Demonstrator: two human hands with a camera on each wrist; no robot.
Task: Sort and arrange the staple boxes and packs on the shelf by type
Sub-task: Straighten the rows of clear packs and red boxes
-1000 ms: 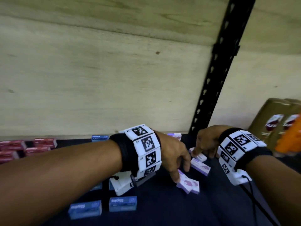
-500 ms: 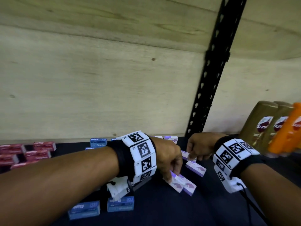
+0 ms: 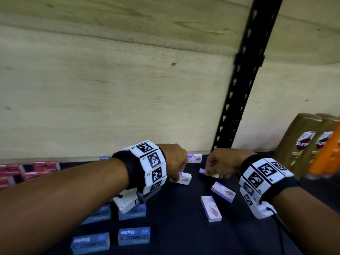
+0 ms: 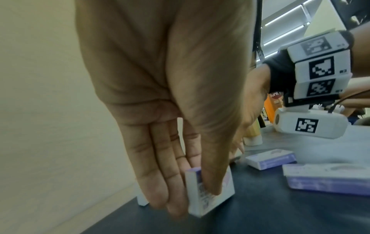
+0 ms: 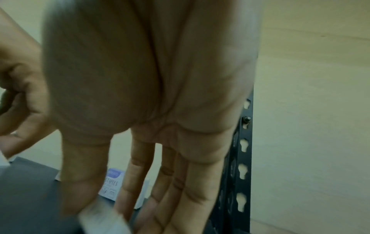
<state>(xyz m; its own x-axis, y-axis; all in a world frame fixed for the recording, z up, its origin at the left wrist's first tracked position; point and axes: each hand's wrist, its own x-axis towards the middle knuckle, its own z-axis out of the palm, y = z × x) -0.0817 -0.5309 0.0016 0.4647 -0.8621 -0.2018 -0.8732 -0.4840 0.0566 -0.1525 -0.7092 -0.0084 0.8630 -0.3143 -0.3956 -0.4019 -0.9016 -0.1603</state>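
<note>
Small purple-and-white staple boxes lie scattered on the dark shelf (image 3: 184, 227). My left hand (image 3: 177, 169) pinches one purple box (image 3: 182, 179) between thumb and fingers; in the left wrist view this box (image 4: 208, 194) stands on its edge on the shelf. My right hand (image 3: 211, 169) grips another purple box (image 3: 207, 173), seen blurred under the fingers (image 5: 140, 182) in the right wrist view. Two loose purple boxes (image 3: 223, 191) (image 3: 210, 208) lie in front of the right hand. One more purple box (image 3: 195, 158) sits by the back wall.
Blue staple boxes (image 3: 134, 235) lie in rows under my left forearm. Red boxes (image 3: 47, 165) are grouped at the far left. A black slotted upright (image 3: 239, 100) rises behind the hands. Gold shampoo bottles (image 3: 301, 144) and an orange bottle (image 3: 329, 153) stand at the right.
My left hand has taken one purple box from the pair it touched and moved it back and left. My right hand has closed on a purple box near the upright.
</note>
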